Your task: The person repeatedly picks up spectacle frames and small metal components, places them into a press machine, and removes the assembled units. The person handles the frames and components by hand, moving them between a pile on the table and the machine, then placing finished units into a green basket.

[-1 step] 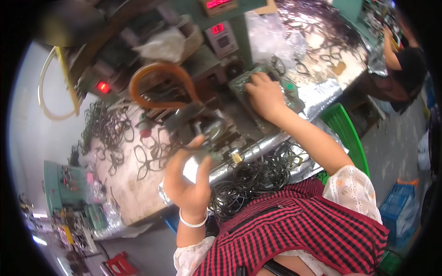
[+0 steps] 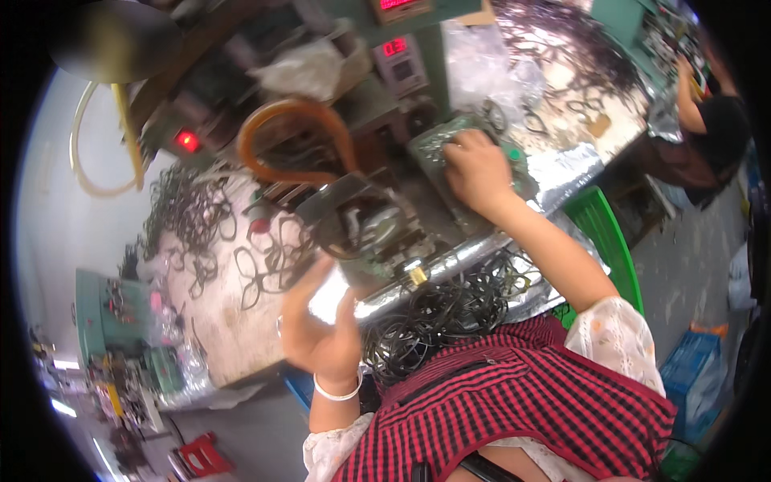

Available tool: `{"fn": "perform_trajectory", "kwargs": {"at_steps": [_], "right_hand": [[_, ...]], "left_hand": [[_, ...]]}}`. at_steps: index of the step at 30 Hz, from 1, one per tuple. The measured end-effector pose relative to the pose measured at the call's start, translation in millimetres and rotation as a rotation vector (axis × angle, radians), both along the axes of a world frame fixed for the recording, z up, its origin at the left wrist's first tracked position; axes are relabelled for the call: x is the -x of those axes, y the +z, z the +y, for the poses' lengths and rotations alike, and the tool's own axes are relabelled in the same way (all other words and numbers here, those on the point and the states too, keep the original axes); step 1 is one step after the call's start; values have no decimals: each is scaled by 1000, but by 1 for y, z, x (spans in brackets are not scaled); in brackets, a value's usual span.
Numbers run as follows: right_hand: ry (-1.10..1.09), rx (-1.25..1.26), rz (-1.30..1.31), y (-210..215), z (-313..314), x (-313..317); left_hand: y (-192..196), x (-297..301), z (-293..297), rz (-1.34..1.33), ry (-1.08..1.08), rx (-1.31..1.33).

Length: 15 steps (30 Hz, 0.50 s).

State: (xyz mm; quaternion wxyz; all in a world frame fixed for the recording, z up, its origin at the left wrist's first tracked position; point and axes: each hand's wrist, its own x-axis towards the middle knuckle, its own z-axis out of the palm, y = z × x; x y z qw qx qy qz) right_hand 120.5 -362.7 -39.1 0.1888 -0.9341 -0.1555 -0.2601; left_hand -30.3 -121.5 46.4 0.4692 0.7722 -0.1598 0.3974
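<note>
Head view: left grip (image 2: pixel 320 336) spread just beside the machine (image 2: pixel 368 223), right grip (image 2: pixel 480 170) on the plastic-covered box (image 2: pixel 434 151) (can't tell if it's pinching anything), black loops (image 2: pixel 430 317) piled by the apron (image 2: pixel 514 386), so I'd guess machine-tending, next move needing clear fingers.

Pale, cool light washes over a beige worktop (image 2: pixel 237 341) and a smooth white wall (image 2: pixel 88 229), while a dark metal fixture (image 2: pixel 365 225) at center sits in dimmer tones. Glare burns white on crinkled silver foil (image 2: pixel 328 299) beside the person's blurred left hand (image 2: pixel 317 341); the person's right hand (image 2: pixel 479 173) reads more clearly. Digits glow red on a small pale-grey display box (image 2: pixel 399 68), and a round red lamp (image 2: pixel 187 140) flares at left. White light streaks (image 2: pixel 64 408) shine lower left. A dark rounded shape (image 2: pixel 116 40) looms out of focus above, where fisheye distortion curves into black corners.
</note>
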Motion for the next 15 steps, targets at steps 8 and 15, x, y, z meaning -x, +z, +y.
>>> {"fn": "perform_trajectory", "kwargs": {"at_steps": [8, 15], "right_hand": [[-40, -577, 64, 8, -30, 26], [31, -691, 153, 19, 5, 21]], "left_hand": [[37, -32, 152, 54, 672, 184], [-157, -104, 300, 879, 716, -299]]}}
